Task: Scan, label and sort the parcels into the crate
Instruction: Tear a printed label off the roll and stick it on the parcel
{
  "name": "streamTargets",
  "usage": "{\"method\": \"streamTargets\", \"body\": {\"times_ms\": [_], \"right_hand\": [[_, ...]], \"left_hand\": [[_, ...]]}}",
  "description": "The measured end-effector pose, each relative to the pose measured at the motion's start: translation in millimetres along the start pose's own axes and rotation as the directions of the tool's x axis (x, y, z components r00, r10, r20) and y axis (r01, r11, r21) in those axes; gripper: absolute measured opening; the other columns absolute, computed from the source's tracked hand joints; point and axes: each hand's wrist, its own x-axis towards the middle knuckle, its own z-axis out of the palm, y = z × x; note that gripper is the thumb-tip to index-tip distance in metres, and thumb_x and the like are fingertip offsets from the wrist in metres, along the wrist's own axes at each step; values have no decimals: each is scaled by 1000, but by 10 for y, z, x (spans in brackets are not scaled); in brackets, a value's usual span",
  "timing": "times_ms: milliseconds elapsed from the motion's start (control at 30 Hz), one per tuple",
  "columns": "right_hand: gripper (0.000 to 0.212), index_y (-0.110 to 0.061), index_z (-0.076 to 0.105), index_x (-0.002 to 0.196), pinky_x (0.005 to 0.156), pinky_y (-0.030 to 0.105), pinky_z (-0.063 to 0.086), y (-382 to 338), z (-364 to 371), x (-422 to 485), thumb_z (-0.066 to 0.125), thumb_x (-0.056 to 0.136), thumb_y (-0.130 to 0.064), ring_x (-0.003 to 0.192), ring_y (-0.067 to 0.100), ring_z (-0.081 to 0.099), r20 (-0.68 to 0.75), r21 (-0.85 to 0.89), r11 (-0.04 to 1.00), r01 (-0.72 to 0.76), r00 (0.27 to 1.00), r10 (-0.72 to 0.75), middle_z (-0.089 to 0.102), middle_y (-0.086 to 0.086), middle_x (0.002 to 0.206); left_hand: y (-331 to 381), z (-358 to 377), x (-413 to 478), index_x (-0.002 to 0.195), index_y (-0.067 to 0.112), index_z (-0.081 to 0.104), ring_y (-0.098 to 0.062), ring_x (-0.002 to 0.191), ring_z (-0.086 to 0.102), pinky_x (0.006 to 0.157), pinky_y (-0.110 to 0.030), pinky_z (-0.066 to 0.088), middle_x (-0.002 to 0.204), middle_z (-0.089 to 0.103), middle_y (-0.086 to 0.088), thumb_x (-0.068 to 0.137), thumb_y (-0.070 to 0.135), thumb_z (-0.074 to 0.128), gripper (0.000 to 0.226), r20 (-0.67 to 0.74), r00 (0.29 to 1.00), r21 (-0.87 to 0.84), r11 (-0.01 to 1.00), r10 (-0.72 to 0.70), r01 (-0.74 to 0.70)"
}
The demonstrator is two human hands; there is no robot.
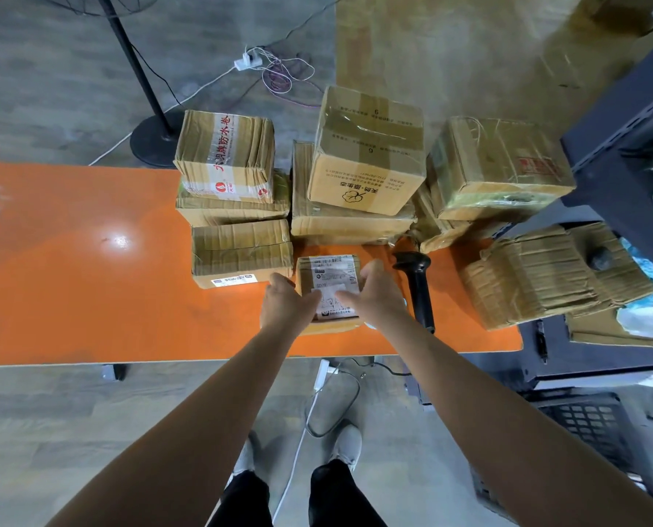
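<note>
Parcel small, brown, flat on the orange table at frame centre, near half of the tabletop; long axis runs up-down in the frame, far end toward the stacks, near end toward the person, label face up. Left hand grips its left edge, fingers curled at the side, and right hand grips its right edge with the thumb laid across the label, so both are grasping the parcel. Label text upright to camera, "6079" legible, handwriting below it that can't be read, barcode strip at top too small. Just left, almost touching, a low box with a small white sticker on its near face. Just right, a black scanner lying flat, head toward the stacks, handle toward the near edge. Straight behind, the middle stack closes off the far side; its top box is printed "6" on the tape line, side text upside down, flower logo. Upper left stack topped by a taped box with red lettering, "防水卷" readable, red round logos. Right stack box has a faint red stamp. Far right, a tape-ribbed box overhangs the table end. Dark shelf at right edge, black crate on the floor lower right, fan stand upper left, power strip top centre
</note>
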Motion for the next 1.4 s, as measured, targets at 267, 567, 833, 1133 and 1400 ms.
{"method": "streamTargets", "body": {"times_ms": [267, 567, 833, 1133, 1400], "right_hand": [[61, -11, 39, 116, 48, 28, 30, -48, 98, 87, 66, 86, -57, 67, 15, 50, -15, 2, 986, -167, 986, 167, 46, -6, 80], [43, -11, 43, 108, 52, 24, 36, 137, -35, -42, 72, 85, -33, 67, 8, 50, 90, 113, 993, 40, 995, -51, 48, -6, 84], [40, -14, 43, 124, 46, 9, 39, -21, -274, -134, 61, 95, -35, 73, 7, 52, 54, 398, 916, 48, 996, -76, 54, 5, 110], [40, -23, 34, 125, 61, 19, 46, -202, -489, -585, 61, 97, -32, 74, 7, 55, -89, 596, 802, 37, 996, 20, 54, -9, 92], [41, -21, 41, 128, 63, 23, 48, 312, -501, -1605, 60, 96, -39, 88, 15, 63, -327, 671, 739, -63, 869, 372, 60, -2, 108]], "left_hand": [[27, 132, 171, 121, 6, 43, -33, 100, 62, 80, -42, 55, 117, 59, -15, 84, 53, 61, 62, 23, 996, 7, 996, -86, 85], [-197, 41, 57, 110, 15, 45, -22, 107, 51, 75, -28, 38, 118, 53, -7, 80, 22, 76, 43, 106, 989, -140, 986, 105, -89], [9, -149, -226, 95, 10, 52, -28, 89, 67, 68, -36, 47, 93, 65, -3, 74, 59, 64, 55, 81, 993, -358, 932, 86, -52], [318, -545, -527, 106, 7, 51, -19, 74, 56, 72, -41, 51, 81, 53, 2, 88, 68, 42, 64, 117, 939, -266, 922, 322, -283], [404, -473, -902, 152, 26, 17, -31, 141, 25, 111, -46, 29, 154, 22, -9, 84, 64, 56, 87, 414, 639, 51, 684, 649, -728]]}}
